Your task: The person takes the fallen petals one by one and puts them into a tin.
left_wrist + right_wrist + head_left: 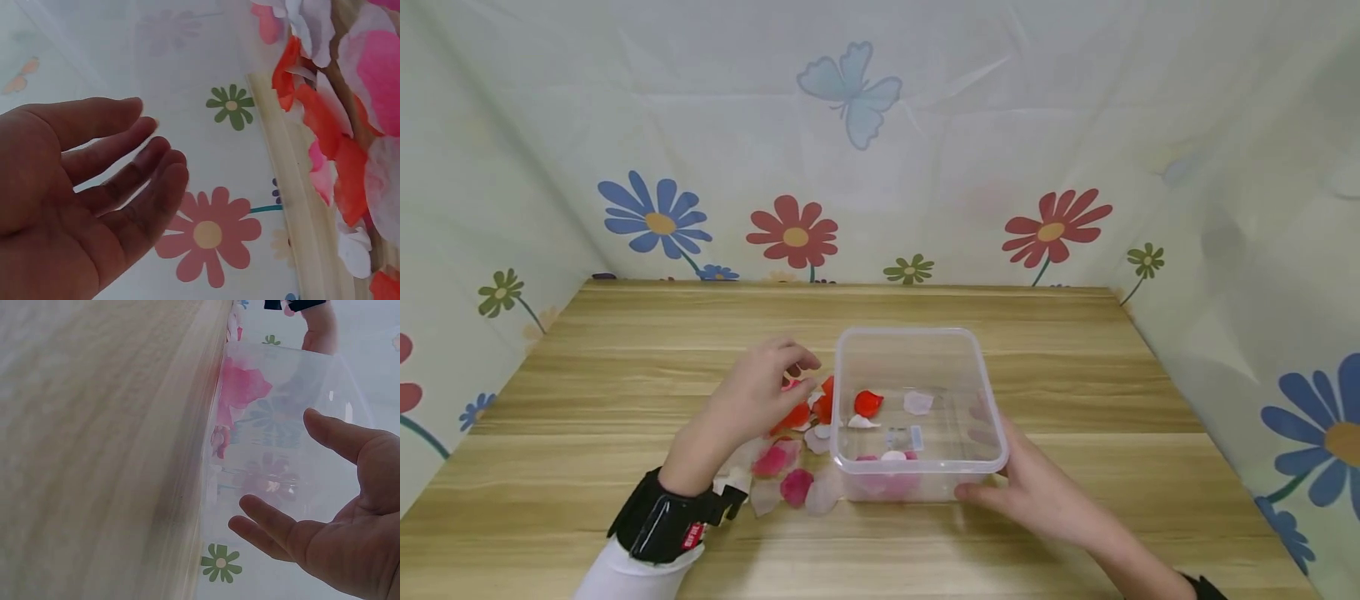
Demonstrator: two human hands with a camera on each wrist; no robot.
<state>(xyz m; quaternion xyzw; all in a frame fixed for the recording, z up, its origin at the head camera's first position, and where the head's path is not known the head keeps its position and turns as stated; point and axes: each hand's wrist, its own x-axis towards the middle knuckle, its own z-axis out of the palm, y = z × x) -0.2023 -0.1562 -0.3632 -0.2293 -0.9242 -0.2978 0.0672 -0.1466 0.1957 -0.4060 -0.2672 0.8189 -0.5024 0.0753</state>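
A clear plastic container (917,467) stands on the table with several petals inside, among them a red petal (868,404) and a pale petal (918,403). At its right side is my right hand (1030,492), thumb by the near corner and fingers along the right wall. The right wrist view shows those fingers (275,522) extended and spread against the clear plastic. Left of the container, my left hand (756,392) hovers over loose petals (796,487) in red, pink and white. Its fingers (134,181) bend loosely, with nothing between them and the thumb.
The wooden table (1037,358) runs back to a pale cloth backdrop (940,167) printed with flowers and a butterfly. Cloth also hangs along the left and right sides. A black band (662,517) is strapped round the left wrist over a white sleeve.
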